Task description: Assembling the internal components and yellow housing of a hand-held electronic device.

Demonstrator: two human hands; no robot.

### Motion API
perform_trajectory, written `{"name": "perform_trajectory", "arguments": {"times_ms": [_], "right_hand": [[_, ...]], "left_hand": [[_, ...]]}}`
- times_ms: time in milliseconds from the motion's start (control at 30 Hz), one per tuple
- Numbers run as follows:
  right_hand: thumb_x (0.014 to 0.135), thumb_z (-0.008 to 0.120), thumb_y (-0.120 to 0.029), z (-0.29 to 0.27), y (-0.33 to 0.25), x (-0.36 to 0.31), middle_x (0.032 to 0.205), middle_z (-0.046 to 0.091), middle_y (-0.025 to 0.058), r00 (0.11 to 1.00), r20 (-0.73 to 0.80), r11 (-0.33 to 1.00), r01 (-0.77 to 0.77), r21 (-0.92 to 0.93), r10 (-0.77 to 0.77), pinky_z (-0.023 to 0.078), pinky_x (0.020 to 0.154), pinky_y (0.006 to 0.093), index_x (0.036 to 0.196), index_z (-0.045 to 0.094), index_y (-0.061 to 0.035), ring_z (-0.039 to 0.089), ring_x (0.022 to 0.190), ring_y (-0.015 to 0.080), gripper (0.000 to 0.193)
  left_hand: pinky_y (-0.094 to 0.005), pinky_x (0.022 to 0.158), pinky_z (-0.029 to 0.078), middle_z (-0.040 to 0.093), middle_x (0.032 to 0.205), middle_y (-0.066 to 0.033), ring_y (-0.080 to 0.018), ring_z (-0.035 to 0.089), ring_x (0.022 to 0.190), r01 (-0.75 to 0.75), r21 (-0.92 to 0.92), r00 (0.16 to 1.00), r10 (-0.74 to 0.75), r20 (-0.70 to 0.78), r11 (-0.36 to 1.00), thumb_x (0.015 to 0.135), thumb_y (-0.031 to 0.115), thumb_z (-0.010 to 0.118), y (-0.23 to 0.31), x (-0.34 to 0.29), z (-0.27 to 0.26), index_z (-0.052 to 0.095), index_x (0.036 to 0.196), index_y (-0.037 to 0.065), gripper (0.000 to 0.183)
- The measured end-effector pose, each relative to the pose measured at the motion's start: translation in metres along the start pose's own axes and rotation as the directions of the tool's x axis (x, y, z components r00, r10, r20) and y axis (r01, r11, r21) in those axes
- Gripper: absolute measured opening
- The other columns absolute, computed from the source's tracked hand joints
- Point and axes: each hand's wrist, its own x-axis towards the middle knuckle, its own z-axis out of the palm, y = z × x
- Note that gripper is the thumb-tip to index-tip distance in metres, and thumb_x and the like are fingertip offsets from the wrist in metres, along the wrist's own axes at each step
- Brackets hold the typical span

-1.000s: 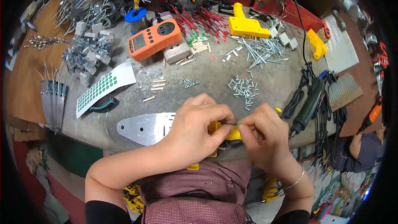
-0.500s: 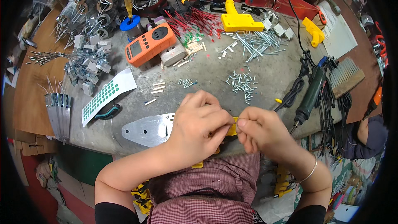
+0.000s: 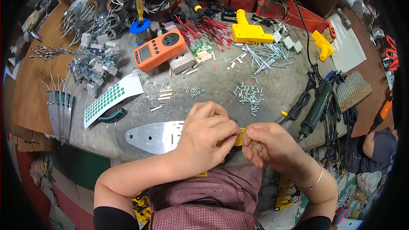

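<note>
1. While both hands meet over the near edge of the tabletop (image 3: 215, 69), the work is a yellow part (image 3: 240, 138), with the left hand (image 3: 203, 135) bent over it and the right hand (image 3: 272, 144) close at its right end. Step in hand reads as fine fingertip work at that end.

2. Doing it well, my judgement: let the left hand brace and the right do the small movements. Light, straight pressure; a hard push could tip the part or slip off its end.

3. Worth lifting the left knuckles slightly for a clear sight of the contact point. Checking the seating by feel before letting go would be sensible.

4. Position of the part: largely beneath and between the left fingers, its end showing in the narrow gap between the hands. Right thumb and forefinger are at that end, apparently touching.

5. Left fingers: curled, closed about the part as far as visible. Right fingers: thumb and forefinger pinched together, the others loosely curled. Anything in that pinch is too small to tell.

6. Metal plate (image 3: 155, 136) lies just left of the part, its right end under the left hand; cannot tell whether the two are joined.
</note>
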Motion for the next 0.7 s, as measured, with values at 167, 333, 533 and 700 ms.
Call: {"name": "perform_trajectory", "arguments": {"times_ms": [167,333,533,700], "right_hand": [[0.085,0.071,-0.012,0.019,0.011,-0.005,0.082,0.062,0.0095,0.669,0.013,0.182,0.220,-0.958,-0.743,0.050,0.055,0.0291,0.094,0.061,-0.0032,0.063,0.063,0.0157,0.016],[0.084,0.071,-0.009,0.008,0.005,-0.005,0.082,0.060,0.0092,0.783,-0.029,0.411,0.294,-0.863,-0.621,0.050,0.054,0.0286,0.094,0.061,-0.0044,0.063,0.064,0.0176,0.015],[0.082,0.072,-0.010,0.012,0.000,-0.007,0.083,0.061,0.0096,0.898,-0.104,0.637,0.218,-0.740,-0.428,0.049,0.054,0.0306,0.098,0.060,-0.0039,0.063,0.066,0.0198,0.020],[0.077,0.070,0.000,0.014,0.013,0.004,0.079,0.061,0.0118,0.505,0.401,-0.326,0.235,-0.916,-0.764,0.050,0.057,0.0352,0.084,0.061,-0.0034,0.061,0.063,0.0279,0.012]], "left_hand": [[-0.0355,0.076,0.042,0.066,0.073,-0.0021,-0.0234,0.060,0.083,0.053,-0.021,0.999,-0.053,0.005,0.998,0.064,0.004,0.075,0.000,0.000,0.000,0.069,0.078,0.009,0.016],[-0.0355,0.077,0.042,0.065,0.072,-0.0023,-0.0234,0.060,0.083,0.046,-0.037,0.999,-0.045,0.011,0.998,0.065,0.005,0.075,0.000,0.003,0.002,0.069,0.078,0.009,0.015],[-0.0364,0.078,0.041,0.065,0.073,-0.0019,-0.0230,0.059,0.084,0.065,-0.039,0.998,-0.065,0.009,0.997,0.066,0.006,0.075,-0.001,0.001,-0.002,0.069,0.079,0.010,0.015],[-0.0416,0.083,0.040,0.062,0.078,-0.0012,-0.0234,0.058,0.090,0.036,-0.097,0.997,-0.043,-0.069,0.995,0.067,0.009,0.074,-0.002,-0.009,0.010,0.064,0.079,0.010,0.016]]}}
